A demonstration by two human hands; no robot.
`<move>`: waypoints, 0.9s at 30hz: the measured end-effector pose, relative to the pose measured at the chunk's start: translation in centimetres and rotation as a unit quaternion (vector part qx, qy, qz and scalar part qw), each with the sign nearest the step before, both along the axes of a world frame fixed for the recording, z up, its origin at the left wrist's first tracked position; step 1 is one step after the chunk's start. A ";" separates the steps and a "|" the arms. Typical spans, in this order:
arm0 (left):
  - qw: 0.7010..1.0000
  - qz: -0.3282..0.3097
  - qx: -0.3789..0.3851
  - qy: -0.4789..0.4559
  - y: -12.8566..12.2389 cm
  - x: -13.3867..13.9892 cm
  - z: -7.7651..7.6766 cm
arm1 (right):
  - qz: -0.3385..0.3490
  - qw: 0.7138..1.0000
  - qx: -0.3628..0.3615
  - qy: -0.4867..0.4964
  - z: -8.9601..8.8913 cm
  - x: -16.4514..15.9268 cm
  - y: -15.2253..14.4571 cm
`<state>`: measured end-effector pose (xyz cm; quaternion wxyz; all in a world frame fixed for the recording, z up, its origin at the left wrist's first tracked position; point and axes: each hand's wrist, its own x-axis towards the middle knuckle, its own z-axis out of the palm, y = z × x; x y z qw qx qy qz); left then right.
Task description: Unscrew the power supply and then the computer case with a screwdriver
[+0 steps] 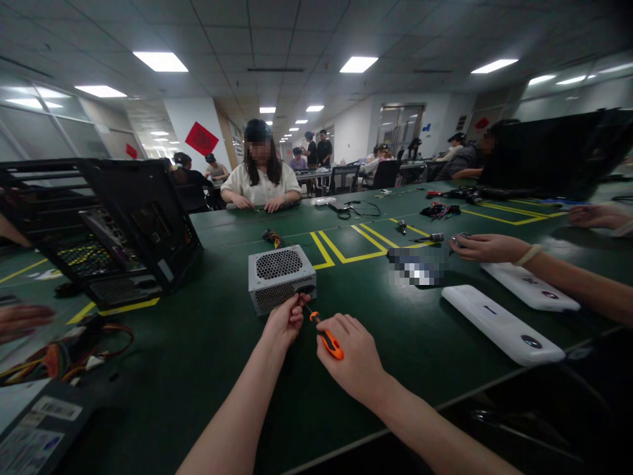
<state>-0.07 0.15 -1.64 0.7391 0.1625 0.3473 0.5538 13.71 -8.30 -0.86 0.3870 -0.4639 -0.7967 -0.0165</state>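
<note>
The power supply (pixel 277 282) sits on the green table (pixel 192 363) straight ahead of you; read the clock from its middle. Your left hand (pixel 283 322) is at six o'clock, thumb and fingertips drawn together near the black socket (pixel 305 290); whether they pinch anything is too small to tell. Your right hand (pixel 353 356), between four and five o'clock, is curled over the orange and black handle of the screwdriver (pixel 332 344), gripping it. The shaft slants toward ten o'clock, up to your left fingertips at the front of the supply; you cannot see clearly where its tip meets it. A bundle of wires (pixel 271 237) lies just behind the supply, at twelve o'clock. Near ten o'clock stands a black PC case (pixel 163 237), open at the side, and at eight o'clock lie loose cables (pixel 79 353), with a labelled grey box (pixel 44 422) beyond them. Yellow tape (pixel 324 249) marks the table toward two o'clock. Well apart at three o'clock, a co-worker's hand (pixel 487 247) holds a small object, near two white devices (pixel 502 324). Across the table, just short of twelve, sits a person in a white top (pixel 262 178).
</note>
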 end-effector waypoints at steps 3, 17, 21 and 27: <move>1.000 0.003 0.004 0.003 0.1 0.1 -0.1 | -0.006 1.000 -0.011 0.015 0.1 0.1 0.0; 1.000 0.012 0.003 0.010 -0.3 0.1 0.3 | 0.018 0.963 -0.189 0.189 -0.3 -0.2 -0.5; 1.000 0.012 -0.007 0.012 -0.3 0.1 0.3 | 0.037 0.812 -0.430 0.393 -0.4 -0.6 0.1; 1.000 0.010 -0.011 -0.007 -0.3 0.0 0.4 | 0.054 0.595 -0.540 0.594 0.8 -1.1 0.5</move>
